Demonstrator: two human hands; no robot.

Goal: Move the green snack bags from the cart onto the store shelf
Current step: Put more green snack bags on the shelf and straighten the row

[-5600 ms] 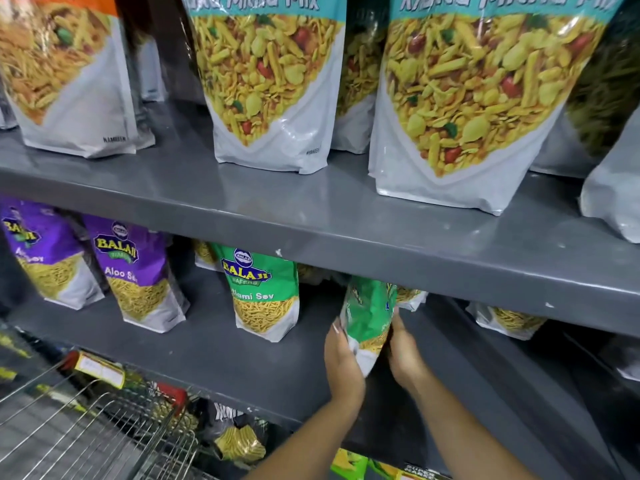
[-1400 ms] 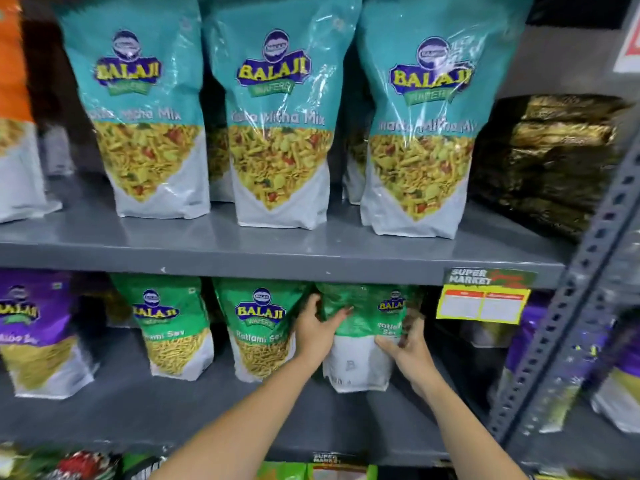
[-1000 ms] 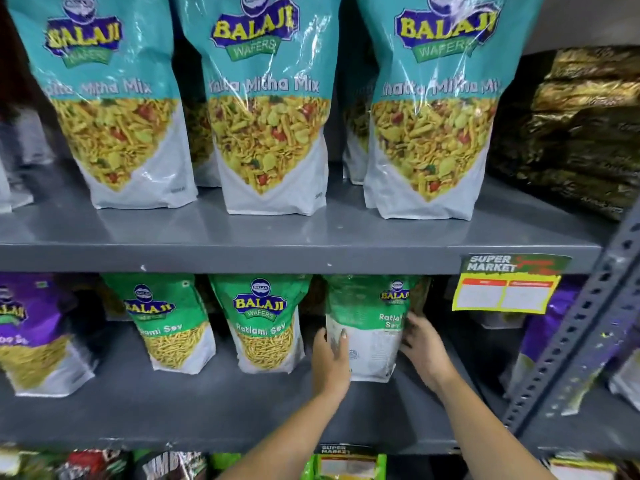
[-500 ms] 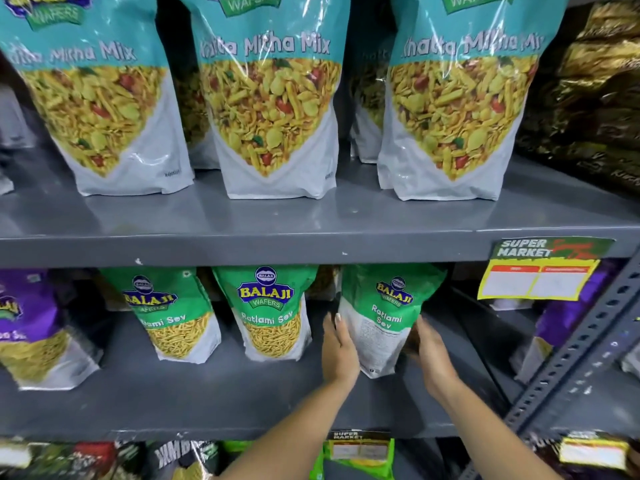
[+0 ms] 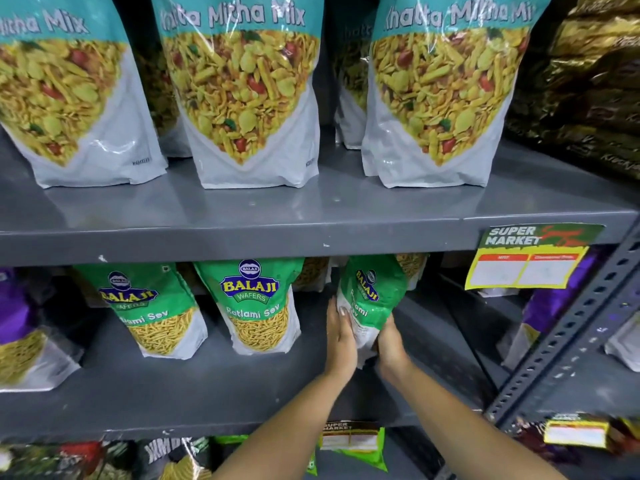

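On the grey middle shelf (image 5: 207,393), a green Ratlami Sev bag (image 5: 372,296) stands turned at an angle, its front facing left. My left hand (image 5: 341,336) presses its left side and my right hand (image 5: 389,344) cups its lower right corner. Two more green bags stand upright to the left, one in the centre (image 5: 258,306) and one further left (image 5: 152,310). The cart is out of view.
Purple snack bags (image 5: 20,341) stand at the far left and behind the slotted grey upright (image 5: 571,341) on the right. Large teal Khatta Mitha Mix bags (image 5: 249,95) fill the shelf above. A yellow price tag (image 5: 526,261) hangs from that shelf's edge.
The green bag between my hands has twisted so its front faces left, and both hands have closed in on its lower part. The view has moved closer to the shelf.
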